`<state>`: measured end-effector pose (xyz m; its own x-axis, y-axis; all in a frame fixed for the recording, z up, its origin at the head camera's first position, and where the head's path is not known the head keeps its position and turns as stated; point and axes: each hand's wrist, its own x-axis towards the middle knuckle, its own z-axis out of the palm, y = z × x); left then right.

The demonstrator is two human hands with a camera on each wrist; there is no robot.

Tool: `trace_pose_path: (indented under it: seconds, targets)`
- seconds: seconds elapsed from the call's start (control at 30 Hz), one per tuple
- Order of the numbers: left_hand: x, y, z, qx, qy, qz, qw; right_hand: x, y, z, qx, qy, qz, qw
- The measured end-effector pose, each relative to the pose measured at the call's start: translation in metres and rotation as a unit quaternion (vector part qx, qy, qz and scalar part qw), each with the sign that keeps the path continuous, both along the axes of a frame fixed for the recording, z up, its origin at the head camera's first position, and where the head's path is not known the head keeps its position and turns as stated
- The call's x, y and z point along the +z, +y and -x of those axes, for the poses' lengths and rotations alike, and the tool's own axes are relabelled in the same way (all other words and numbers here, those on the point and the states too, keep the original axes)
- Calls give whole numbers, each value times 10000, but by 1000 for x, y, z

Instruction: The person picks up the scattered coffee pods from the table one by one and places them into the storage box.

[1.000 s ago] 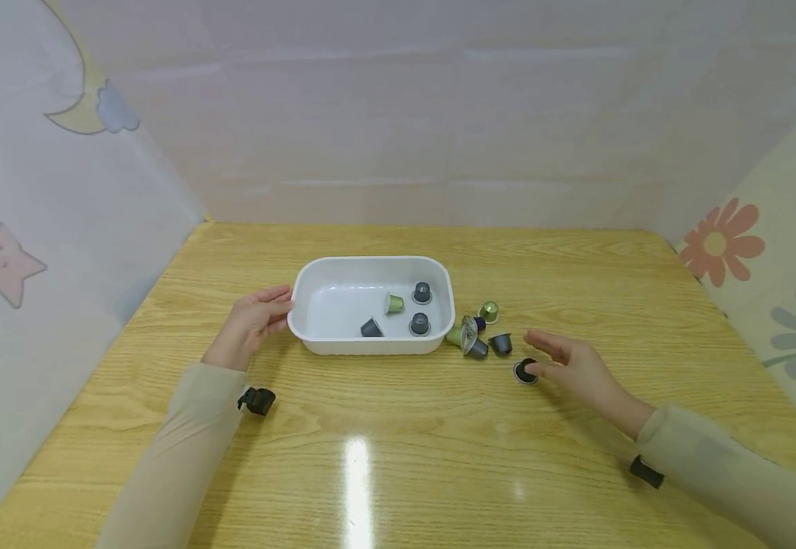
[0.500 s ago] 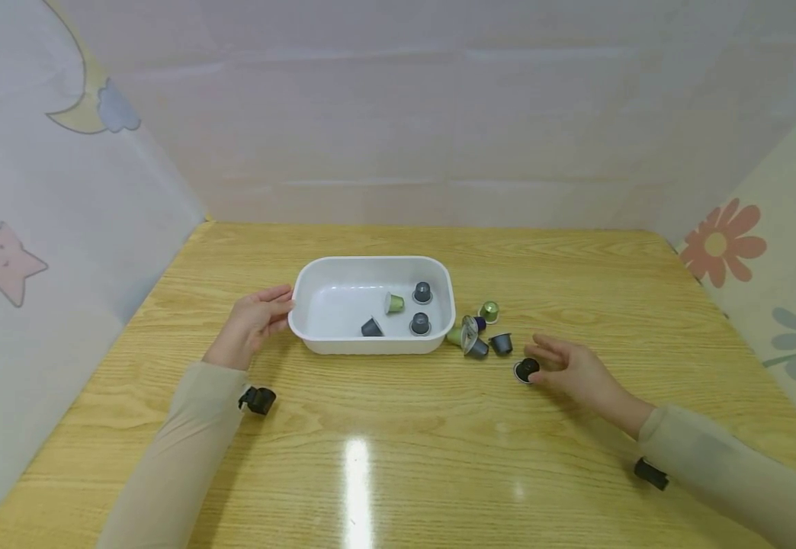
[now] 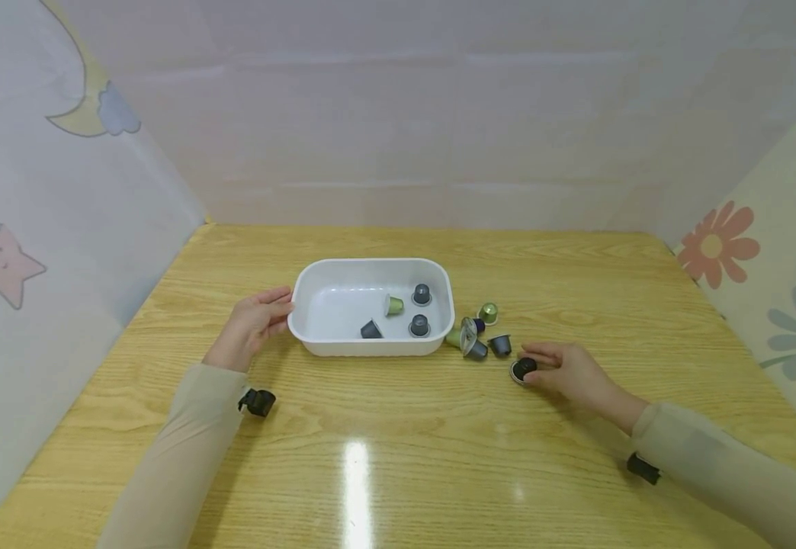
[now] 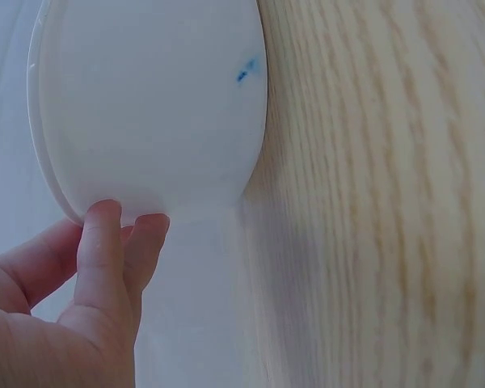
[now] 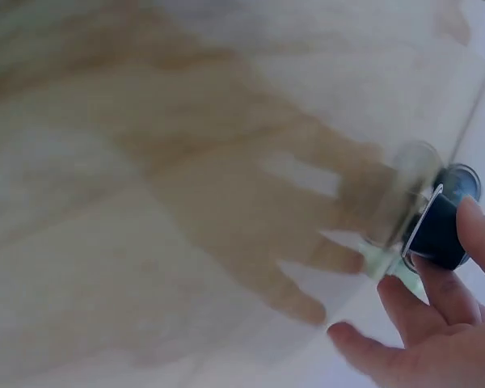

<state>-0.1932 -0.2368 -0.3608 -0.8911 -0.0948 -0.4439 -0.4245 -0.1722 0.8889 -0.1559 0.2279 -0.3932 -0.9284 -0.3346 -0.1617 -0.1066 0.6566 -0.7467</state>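
Observation:
My right hand pinches a black coffee capsule between thumb and fingers, its silver rim tilted toward the left. In the right wrist view that capsule sits at the fingertips. My left hand touches the left end of a white plastic tray with its fingertips. Up close in the left wrist view, the fingers rest against the tray's outer wall. Inside the tray are a green capsule and several dark grey capsules, one being at its right end.
Between the tray and my right hand lies a loose cluster: a green capsule, a dark grey one, a grey one on its side and others overlapping. The wooden table is bounded by printed cloth walls.
My right hand has closed its fingers on the black capsule and shifted it slightly left. The left hand and the tray have stayed in place.

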Motion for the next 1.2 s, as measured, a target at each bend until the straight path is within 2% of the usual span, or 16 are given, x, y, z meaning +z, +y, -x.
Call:
trace_pose_path:
  seconds: [0.3, 0.6, 0.87, 1.2]
  targets:
    - [0, 1, -2, -22, 46, -32, 10000, 18, -5, 4, -330, 136, 312, 9989]
    - [1, 2, -4, -57, 83, -33, 9999, 26, -12, 5, -607, -250, 591, 9961]
    - [-1, 1, -2, -127, 106, 47, 9999, 36, -18, 7, -647, -333, 769, 9944]
    - [-1, -1, -1, -30, 72, -69, 9999, 43, -27, 9, -765, -308, 958, 9920]
